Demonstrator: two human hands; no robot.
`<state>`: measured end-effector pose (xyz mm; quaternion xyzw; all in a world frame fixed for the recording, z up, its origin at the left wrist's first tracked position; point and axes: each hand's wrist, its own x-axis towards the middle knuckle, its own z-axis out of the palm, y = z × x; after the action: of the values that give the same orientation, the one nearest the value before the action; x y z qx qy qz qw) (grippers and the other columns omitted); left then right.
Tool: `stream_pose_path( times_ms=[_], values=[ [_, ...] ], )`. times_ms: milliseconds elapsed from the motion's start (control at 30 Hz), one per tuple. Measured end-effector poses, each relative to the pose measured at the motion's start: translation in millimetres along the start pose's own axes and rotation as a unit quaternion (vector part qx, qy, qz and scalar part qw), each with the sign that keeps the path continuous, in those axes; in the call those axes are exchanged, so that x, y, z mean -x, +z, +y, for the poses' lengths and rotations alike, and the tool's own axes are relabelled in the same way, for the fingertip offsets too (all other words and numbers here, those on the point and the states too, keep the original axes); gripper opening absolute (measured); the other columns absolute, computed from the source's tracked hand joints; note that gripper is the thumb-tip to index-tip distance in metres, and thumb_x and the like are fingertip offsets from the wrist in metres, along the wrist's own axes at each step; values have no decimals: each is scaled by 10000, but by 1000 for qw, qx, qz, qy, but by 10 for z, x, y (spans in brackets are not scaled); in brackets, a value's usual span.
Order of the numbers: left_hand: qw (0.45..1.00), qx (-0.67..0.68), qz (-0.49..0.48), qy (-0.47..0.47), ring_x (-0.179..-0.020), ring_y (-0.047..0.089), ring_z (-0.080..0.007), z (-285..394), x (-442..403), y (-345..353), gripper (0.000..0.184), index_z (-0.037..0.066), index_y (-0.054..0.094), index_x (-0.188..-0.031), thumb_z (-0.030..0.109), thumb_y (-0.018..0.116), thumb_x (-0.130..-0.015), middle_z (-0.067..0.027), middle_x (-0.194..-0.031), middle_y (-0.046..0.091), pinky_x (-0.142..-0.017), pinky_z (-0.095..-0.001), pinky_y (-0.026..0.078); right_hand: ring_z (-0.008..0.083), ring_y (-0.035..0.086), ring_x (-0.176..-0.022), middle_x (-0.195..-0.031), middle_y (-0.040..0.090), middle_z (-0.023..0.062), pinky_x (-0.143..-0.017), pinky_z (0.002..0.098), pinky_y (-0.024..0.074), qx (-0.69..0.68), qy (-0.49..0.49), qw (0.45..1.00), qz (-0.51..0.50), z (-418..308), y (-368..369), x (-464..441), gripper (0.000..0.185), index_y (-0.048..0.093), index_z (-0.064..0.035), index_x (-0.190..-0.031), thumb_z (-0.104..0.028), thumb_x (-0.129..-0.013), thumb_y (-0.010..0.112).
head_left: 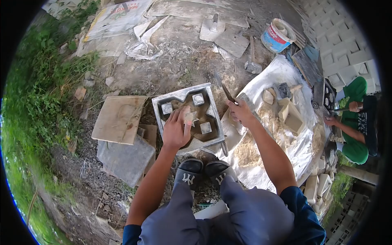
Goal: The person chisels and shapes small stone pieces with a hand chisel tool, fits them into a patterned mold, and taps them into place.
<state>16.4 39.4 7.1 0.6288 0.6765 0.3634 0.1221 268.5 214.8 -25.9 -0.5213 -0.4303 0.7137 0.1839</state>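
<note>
A square metal mould lies on the ground in front of my feet, with square blocks standing inside it and a pointed, star-like piece near its middle. My left hand reaches over the mould, fingers stretched and thumb apart, at a pale piece in the centre. The hand hides part of the mould's near left side. To the right of the mould, my right hand is closed round a narrow tool with a dark handle and thin metal end, pointing away from me.
At right, a white sheet bears sandy powder and broken pieces. A wooden board and grey slab lie left. A bucket and trowel are farther off. Another person works at far right.
</note>
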Motion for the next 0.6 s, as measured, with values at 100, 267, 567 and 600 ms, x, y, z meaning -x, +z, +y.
stream_pose_path(
  times_ms=[100,267,567,600],
  values=[
    [1000,-5,4,3,-1183,591,-437,-16,1,10,502,24,550,-1373,385,481,-1031,-223,-1280,632,-997,-490,491,48,382,-418,-574,391,-64,-363,258,274,-59,-4,997,-49,35,-180,322,217,585,-69,-993,-248,-994,708],
    [1000,-6,0,-6,-1170,600,-436,9,0,15,476,24,547,-1375,335,541,-1015,-217,-1281,636,-1000,-493,490,38,361,-399,-548,404,-65,-351,243,263,2,-27,991,-127,-51,-397,722,175,595,-77,-926,-192,-985,712],
    [996,46,76,-25,-1199,615,-390,321,-105,37,365,43,642,-1328,251,579,-1036,-179,-1272,680,-1023,-471,480,42,416,-436,-554,524,-18,-408,243,285,97,-61,977,-181,230,-465,859,115,716,33,-937,-70,-919,762],
    [987,142,37,-61,-1164,638,-363,411,-155,31,389,47,636,-1352,278,578,-1045,-177,-1251,689,-1008,-459,489,40,437,-451,-568,545,-16,-418,239,297,100,-64,977,-177,255,-467,850,107,724,41,-932,-52,-906,771]
  ],
)
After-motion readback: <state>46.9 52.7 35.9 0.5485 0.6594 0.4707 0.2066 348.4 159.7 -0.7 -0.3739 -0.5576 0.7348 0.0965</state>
